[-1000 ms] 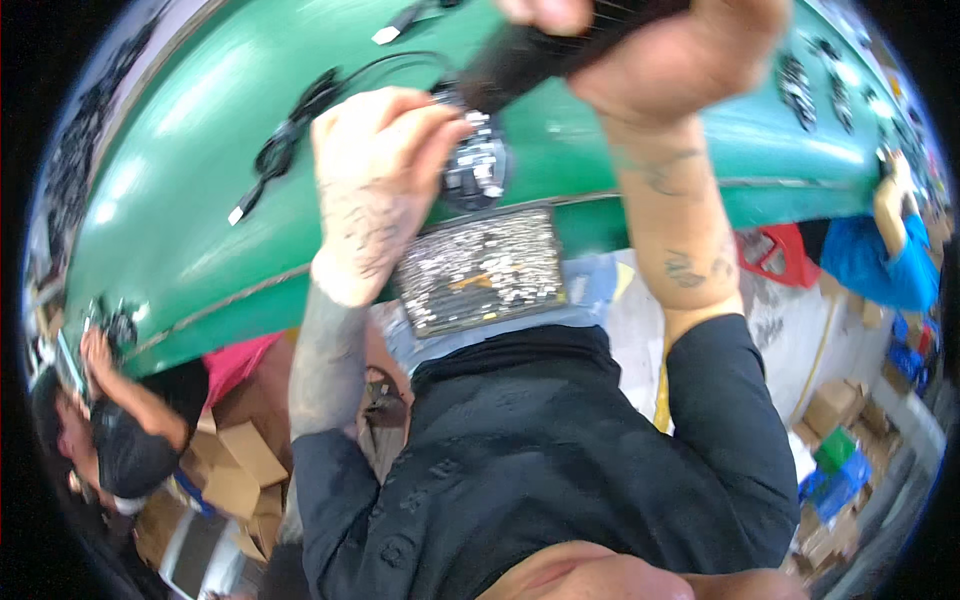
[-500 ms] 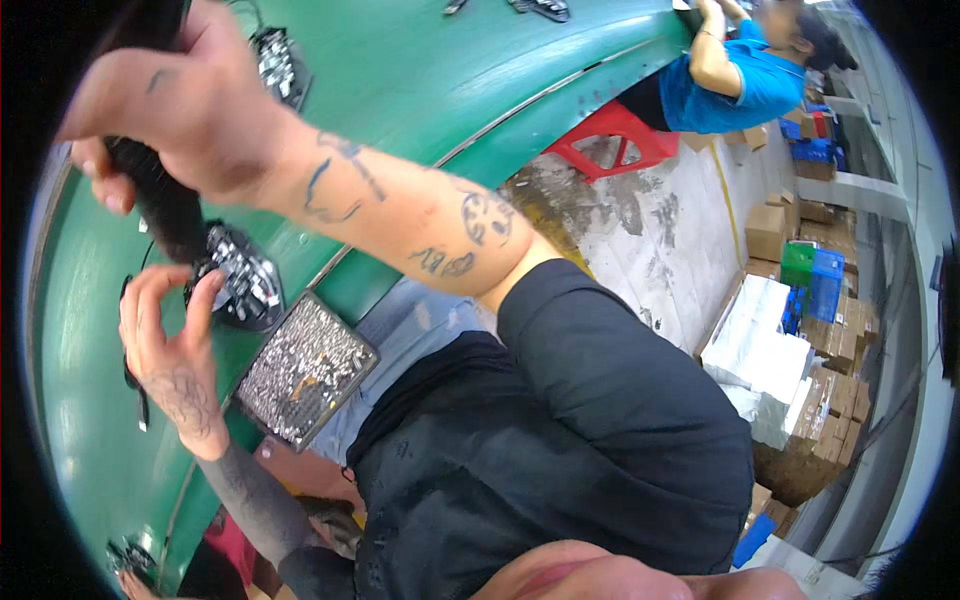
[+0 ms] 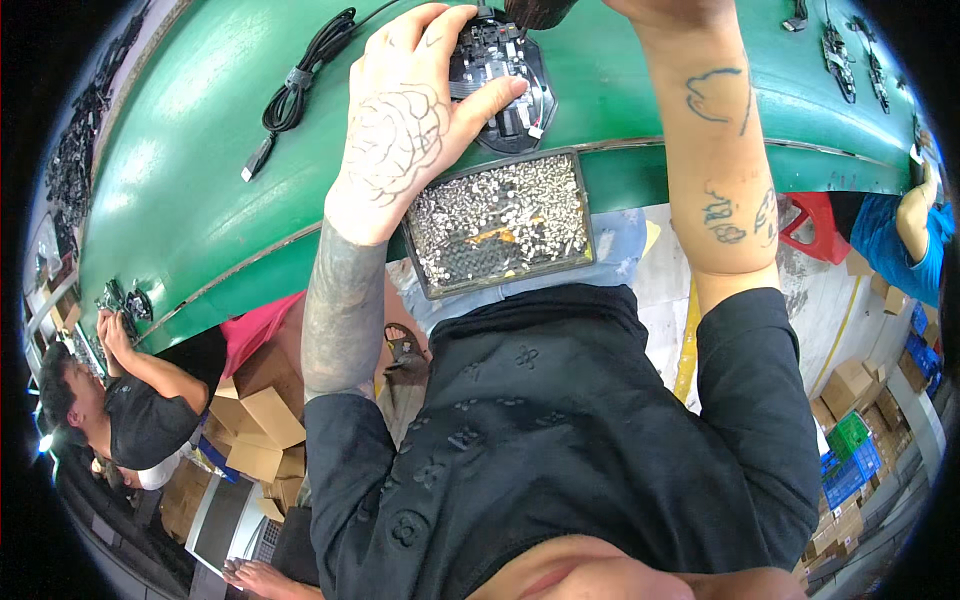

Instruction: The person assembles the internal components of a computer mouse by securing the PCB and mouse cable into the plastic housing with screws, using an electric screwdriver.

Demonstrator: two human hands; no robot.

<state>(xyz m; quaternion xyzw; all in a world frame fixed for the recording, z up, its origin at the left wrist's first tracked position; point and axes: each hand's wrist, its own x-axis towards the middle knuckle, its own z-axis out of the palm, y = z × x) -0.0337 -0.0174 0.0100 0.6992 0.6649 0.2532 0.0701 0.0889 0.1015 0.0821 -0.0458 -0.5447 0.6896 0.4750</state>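
Note:
My left hand (image 3: pixel 410 115) grips an opened computer mouse (image 3: pixel 505 75), a black angular base with bare circuit boards, its thumb and fingers spanning the base on the green bench. Above the mouse, the dark end of what looks like an electric screwdriver (image 3: pixel 540 10) comes in from the top edge. My right hand (image 3: pixel 680 8) is mostly cut off there; its fingers are out of sight beside the tool. Close below the mouse, a black tray (image 3: pixel 520 278) of small silver screws overhangs the bench's near edge. A coiled black USB cable (image 3: pixel 287 105) lies left of my left hand.
The green bench (image 3: pixel 220 210) curves across the view, with more mouse parts (image 3: pixel 838 62) at the right. One co-worker (image 3: pixel 155 390) handles parts at the left; another in blue (image 3: pixel 900 235) sits far right by a red stool (image 3: pixel 812 228). Cardboard boxes (image 3: pixel 265 430) stand below.
The view has swung left. My left hand, earlier apart from the mouse with curled fingers, now rests on it. My right hand and the black tool are now mostly beyond the top edge.

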